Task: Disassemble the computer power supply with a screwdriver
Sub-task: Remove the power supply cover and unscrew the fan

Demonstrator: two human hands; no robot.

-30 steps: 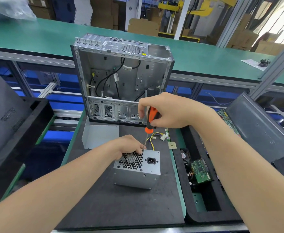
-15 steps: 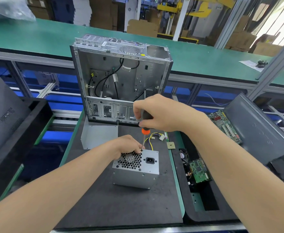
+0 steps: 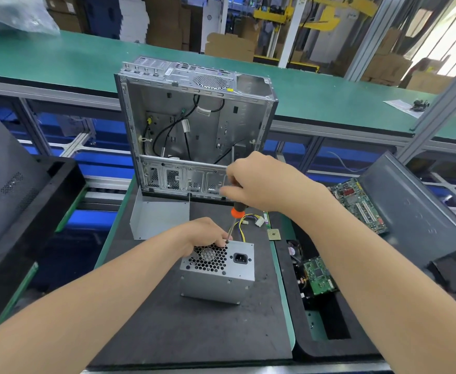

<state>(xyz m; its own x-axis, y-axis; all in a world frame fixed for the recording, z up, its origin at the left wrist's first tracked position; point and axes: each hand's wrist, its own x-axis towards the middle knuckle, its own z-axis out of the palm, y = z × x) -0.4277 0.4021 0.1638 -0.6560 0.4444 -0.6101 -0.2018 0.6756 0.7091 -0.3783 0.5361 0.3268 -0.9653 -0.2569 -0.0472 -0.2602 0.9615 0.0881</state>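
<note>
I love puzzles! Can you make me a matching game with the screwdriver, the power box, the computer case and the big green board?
Things:
1 screwdriver
2 power box
3 computer case
4 big green board

Places:
A far right, beside a grey panel
B standing open at the back
C in the grip of the right hand
D on the black mat, under the left hand

Pairs: 1-C, 2-D, 3-B, 4-A.

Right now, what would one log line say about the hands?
right hand: grips screwdriver, tip at screw beside fan grille | left hand: holds power supply | power supply: on black mat
</note>
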